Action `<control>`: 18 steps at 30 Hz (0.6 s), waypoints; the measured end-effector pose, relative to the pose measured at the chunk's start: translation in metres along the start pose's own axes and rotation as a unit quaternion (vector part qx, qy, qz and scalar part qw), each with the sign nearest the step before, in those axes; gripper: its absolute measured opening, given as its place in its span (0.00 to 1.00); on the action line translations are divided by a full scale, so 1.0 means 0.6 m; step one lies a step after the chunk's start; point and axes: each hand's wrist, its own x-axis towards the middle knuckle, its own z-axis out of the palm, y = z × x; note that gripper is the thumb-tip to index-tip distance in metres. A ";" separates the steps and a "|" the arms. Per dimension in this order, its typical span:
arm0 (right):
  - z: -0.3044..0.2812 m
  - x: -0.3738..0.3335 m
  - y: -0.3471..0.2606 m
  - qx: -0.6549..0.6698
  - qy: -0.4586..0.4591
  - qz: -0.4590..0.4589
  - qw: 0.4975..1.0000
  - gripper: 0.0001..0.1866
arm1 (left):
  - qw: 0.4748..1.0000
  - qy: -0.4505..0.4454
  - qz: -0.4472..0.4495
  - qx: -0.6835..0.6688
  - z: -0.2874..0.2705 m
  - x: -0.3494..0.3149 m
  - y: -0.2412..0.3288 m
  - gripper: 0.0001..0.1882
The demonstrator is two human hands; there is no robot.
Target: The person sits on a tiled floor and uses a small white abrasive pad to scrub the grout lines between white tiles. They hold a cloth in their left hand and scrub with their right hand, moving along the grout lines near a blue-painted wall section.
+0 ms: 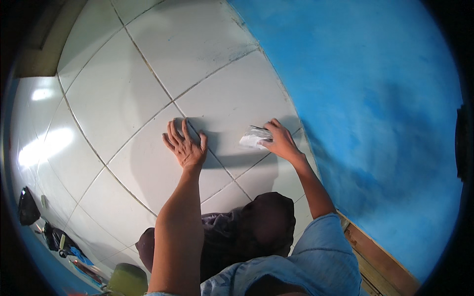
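My left hand rests on the white tiled floor, its fingers spread and holding nothing. To the right, my right hand grips a crumpled white and grey wad, which looks like a folded cloth or paper; I cannot tell which. The wad is against a tile close to the foot of the blue wall. Parts of it are hidden behind my fingers, and its edge is slightly blurred. Between my two hands runs a dark grout line.
My knees in dark trousers are bent just below my hands. A green container stands at the lower left, with black bags and small items beyond it. Wooden boards edge the lower right. Dark smudges mark the tiles near the wall.
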 end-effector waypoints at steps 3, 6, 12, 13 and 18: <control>-0.024 -0.028 -0.014 0.170 0.174 0.038 0.969 0.25 | 1.000 -0.013 -0.007 0.007 0.001 0.001 0.001 0.33; -0.025 -0.055 0.013 0.330 0.317 0.156 0.875 0.22 | 1.000 -0.013 -0.001 0.006 0.004 -0.003 -0.002 0.33; 0.102 -0.055 0.092 0.367 0.468 0.221 0.773 0.29 | 1.000 -0.003 0.007 0.006 0.010 -0.001 -0.006 0.33; 0.108 -0.037 0.085 0.339 0.487 0.224 0.773 0.29 | 1.000 -0.007 0.007 0.007 0.007 0.001 -0.004 0.33; 0.095 0.105 0.035 0.316 0.518 0.164 0.778 0.33 | 1.000 -0.012 0.005 0.003 0.008 0.003 -0.002 0.33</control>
